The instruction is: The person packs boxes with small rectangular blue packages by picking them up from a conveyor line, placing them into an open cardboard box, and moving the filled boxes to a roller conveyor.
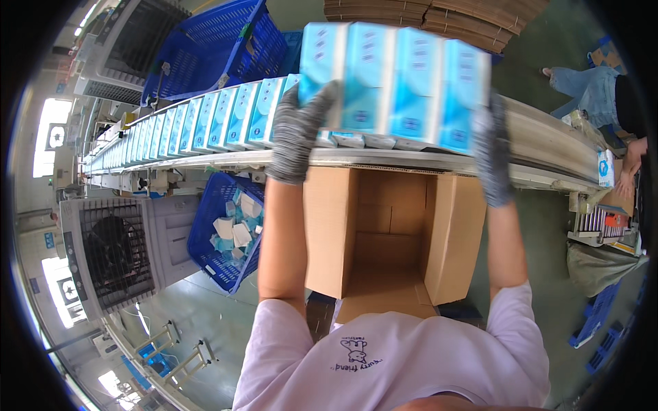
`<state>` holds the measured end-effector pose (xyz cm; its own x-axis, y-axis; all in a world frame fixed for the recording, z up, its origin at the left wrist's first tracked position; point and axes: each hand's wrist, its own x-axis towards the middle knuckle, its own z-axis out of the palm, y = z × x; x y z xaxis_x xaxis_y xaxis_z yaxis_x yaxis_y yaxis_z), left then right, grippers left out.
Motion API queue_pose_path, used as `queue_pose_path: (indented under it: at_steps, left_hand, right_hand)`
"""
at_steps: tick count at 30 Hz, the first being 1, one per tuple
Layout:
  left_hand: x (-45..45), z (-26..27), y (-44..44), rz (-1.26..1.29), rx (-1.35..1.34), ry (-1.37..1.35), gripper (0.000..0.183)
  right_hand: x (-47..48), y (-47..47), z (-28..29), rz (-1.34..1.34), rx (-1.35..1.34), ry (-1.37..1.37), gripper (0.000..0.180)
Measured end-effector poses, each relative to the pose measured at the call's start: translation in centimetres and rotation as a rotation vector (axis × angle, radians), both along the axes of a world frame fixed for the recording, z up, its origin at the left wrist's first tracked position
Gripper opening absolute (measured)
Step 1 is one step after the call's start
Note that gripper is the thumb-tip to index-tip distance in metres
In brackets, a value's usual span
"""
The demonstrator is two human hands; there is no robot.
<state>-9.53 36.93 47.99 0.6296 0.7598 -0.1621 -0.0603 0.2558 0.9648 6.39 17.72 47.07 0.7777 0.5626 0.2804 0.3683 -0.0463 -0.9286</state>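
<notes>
Between my gloved hands I hold a row of several blue-and-white packs (367, 82), probably tissue packs, pressed side by side. My left hand (298, 133), in a grey knit glove, grips the row's left end. At the right end my right hand (492, 154) presses in, slightly blurred. The row is raised over the conveyor (545, 136), in front of other packs lying there. A long line of similar packs (221, 120) stands upright on the belt to the left. Close to my body, an open cardboard carton (329, 231) has its flaps spread and its inner walls showing.
Left of the carton, a blue plastic basket (205, 257) contains loose packs and scraps. A larger blue crate (205, 56) stands beyond the conveyor, near stacked flat cardboard (462, 23). A fan unit (110, 254) is at left. A co-worker's hand (624, 182) is at far right.
</notes>
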Motion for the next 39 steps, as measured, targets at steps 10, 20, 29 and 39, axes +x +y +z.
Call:
queue_pose_path:
  at_steps: [10,20,29,39]
  left_hand:
    - [1.5,-8.9,3.7,-0.266,-0.059,-0.165,0.074]
    - [4.9,-4.8,-2.3,-0.195,-0.237,-0.367,0.069]
    - [-15.6,-13.5,-14.8,-0.128,-0.928,-0.098,0.067]
    - [-15.0,-32.9,-21.5,2.817,-1.736,-2.701,0.038]
  right_hand:
    - [3.3,2.0,-6.5,0.194,0.248,0.925,0.056]
    - [12.0,-3.8,-10.1,0.186,0.51,1.098,0.048]
    - [-11.6,-19.4,-14.8,0.081,0.023,1.342,0.052]
    - [-19.9,-17.5,-35.1,-0.435,-1.201,0.749,0.068]
